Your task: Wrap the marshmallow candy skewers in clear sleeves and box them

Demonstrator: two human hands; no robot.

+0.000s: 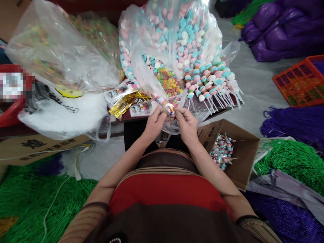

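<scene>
Close together at the table's front edge, my left hand (155, 122) and my right hand (186, 124) pinch a small wrapped candy piece (170, 108) between their fingertips. Just beyond them lies an open plastic bag with colorful ring candies (169, 82). Pink, blue and white candies fill the large clear bag (177, 30) behind it. To the right is a pile of candy skewers (211, 79) with white sticks pointing toward me. Gold twist ties (126, 104) and printed packets (120, 91) rest left of my hands.
A cardboard box (244, 158) holding wrapped candies stands below right. An orange crate (298, 81) and purple bags (280, 30) are farther right. A white plastic bag (65, 114) and red container (12, 114) sit left. Green strands (63, 199) cover the floor at lower left.
</scene>
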